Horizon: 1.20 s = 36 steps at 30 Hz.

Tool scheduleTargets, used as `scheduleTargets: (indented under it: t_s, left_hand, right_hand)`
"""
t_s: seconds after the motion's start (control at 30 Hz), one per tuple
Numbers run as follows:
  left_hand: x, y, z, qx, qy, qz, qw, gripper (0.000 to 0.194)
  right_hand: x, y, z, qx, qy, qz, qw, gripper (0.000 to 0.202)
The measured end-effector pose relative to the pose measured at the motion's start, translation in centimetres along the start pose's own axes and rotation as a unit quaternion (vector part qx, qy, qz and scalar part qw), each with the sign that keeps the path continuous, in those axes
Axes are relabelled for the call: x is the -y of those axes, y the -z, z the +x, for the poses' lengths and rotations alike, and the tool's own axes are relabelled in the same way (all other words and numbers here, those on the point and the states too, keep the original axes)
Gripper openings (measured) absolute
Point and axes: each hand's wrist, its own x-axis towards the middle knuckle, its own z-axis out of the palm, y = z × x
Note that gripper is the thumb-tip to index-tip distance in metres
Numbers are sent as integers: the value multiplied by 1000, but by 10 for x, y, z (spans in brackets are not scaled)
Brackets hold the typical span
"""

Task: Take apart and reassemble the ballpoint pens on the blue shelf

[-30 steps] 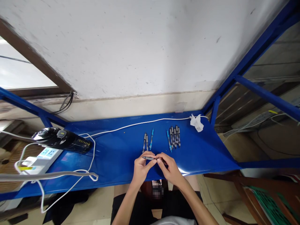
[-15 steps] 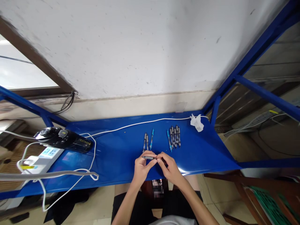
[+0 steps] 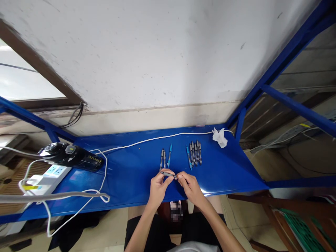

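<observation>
Near the front edge of the blue table [image 3: 126, 190], my left hand [image 3: 158, 184] pinches a grey and black pen [image 3: 168, 174] lying across its fingers. My right hand [image 3: 188, 183] has its thumb and fingers pressed together at the pen's right end. Just beyond my left hand lie two grey-gripped pens [image 3: 163, 156] and a light-blue pen [image 3: 169, 154]. Farther right, another light-blue pen [image 3: 189, 157] lies beside a row of several grey-gripped pens [image 3: 195, 153].
Crumpled white tissue [image 3: 219, 137] lies at the back right. On the left are a black bottle [image 3: 72, 156], a white power strip [image 3: 48, 180] and looped white cables [image 3: 106, 168]. Another white cable runs along the table's back. Blue frame posts stand at both sides.
The pen in my left hand has turned, its right end now tilting slightly downward. My right hand's fingers have shifted a little at its end. The pens on the table have not moved.
</observation>
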Motion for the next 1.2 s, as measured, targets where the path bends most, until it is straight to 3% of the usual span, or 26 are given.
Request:
scheduleTargets:
  t_s: [0.17, 0.33, 0.5, 0.67, 0.8, 1.0, 1.13, 1.2]
  left_hand:
    - [1, 0, -1, 0, 11, 7, 1000, 19]
    - [-1, -1, 0, 2, 2, -2, 1000, 20]
    - [-3, -1, 1, 1, -1, 22, 1000, 23]
    - [-4, -1, 0, 7, -2, 15, 1000, 22]
    - [-3, -1, 1, 3, -7, 30, 1000, 23]
    - [-3, -1, 1, 7, -18, 24, 1000, 20]
    - [-1, -1, 1, 12, -20, 30, 999, 19]
    - [-2, -1, 1, 10, -21, 32, 999, 20]
  right_hand:
    - [4, -1, 0, 2, -4, 2, 1000, 21]
    - [7, -1, 1, 14, 17, -6, 1000, 38]
    - [4, -1, 0, 7, 4, 3, 1000, 27]
    - [4, 0, 2, 10, 28, -17, 999, 37]
    - [4, -1, 1, 5, 6, -1, 1000, 25]
    - [4, -1, 1, 4, 26, -21, 999, 41]
    - [5, -1, 1, 2, 3, 5, 1000, 26]
    - [6, -1, 1, 3, 1, 2, 1000, 27]
